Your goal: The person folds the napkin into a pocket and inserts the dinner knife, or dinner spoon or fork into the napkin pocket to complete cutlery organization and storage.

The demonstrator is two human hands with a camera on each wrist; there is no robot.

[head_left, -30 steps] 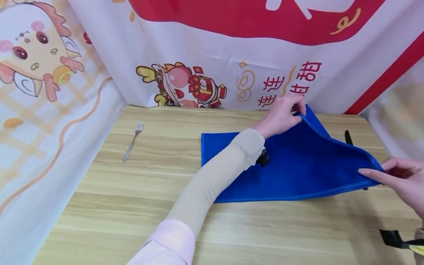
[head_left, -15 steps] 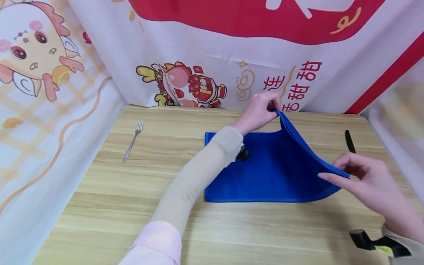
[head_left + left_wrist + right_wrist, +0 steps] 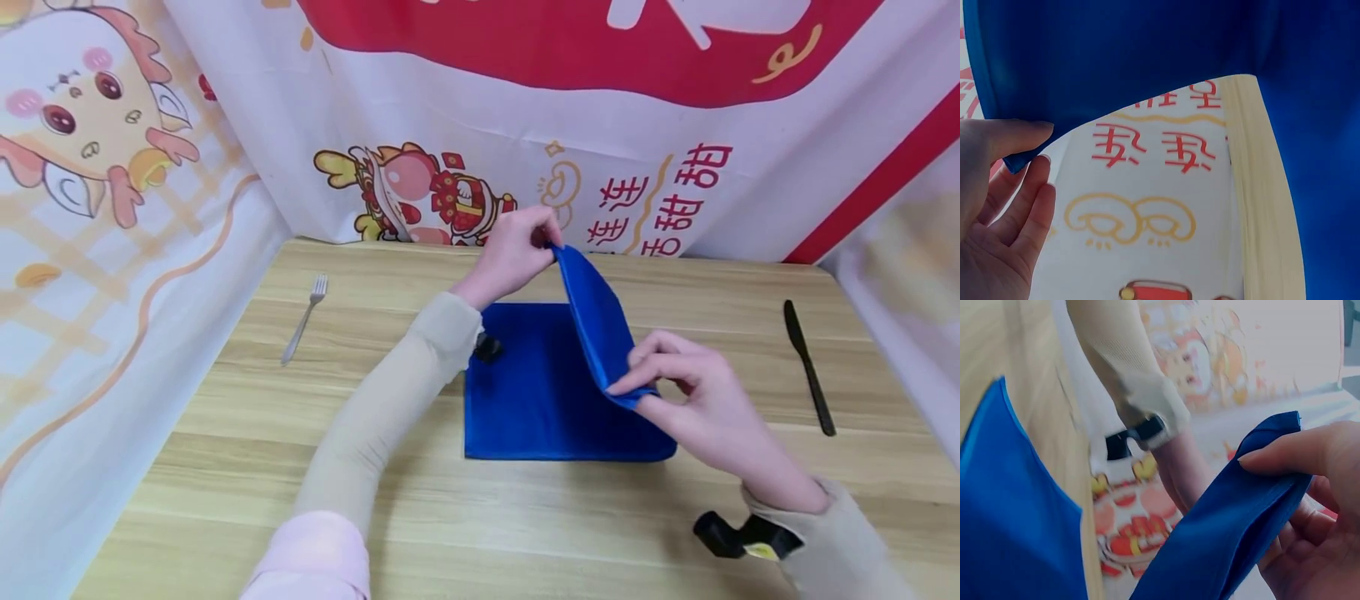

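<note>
A blue cloth point(image 3: 517, 392) with stitched edges lies partly flat on the wooden table, its right part lifted and bent back over the left. The left hand point(image 3: 517, 250) pinches the far raised corner; up close, thumb and fingers grip that corner of the cloth point(image 3: 1116, 50) in the left wrist view. Nearer the front, the right hand point(image 3: 693, 396) pinches the other raised corner. In the right wrist view the edge of the cloth point(image 3: 1210, 537) shows as more than one layer between thumb and fingers. What lies beneath the fold is hidden.
A metal fork point(image 3: 305, 318) lies on the left of the table point(image 3: 375, 533), and a black knife point(image 3: 810, 367) lies on the right. A printed white curtain point(image 3: 450, 92) hangs behind the table's far edge.
Both hands have moved left, carrying the raised edge of the blue cloth over its flat part. The fold has grown steeper, and the black knife on the right has come fully into view.
</note>
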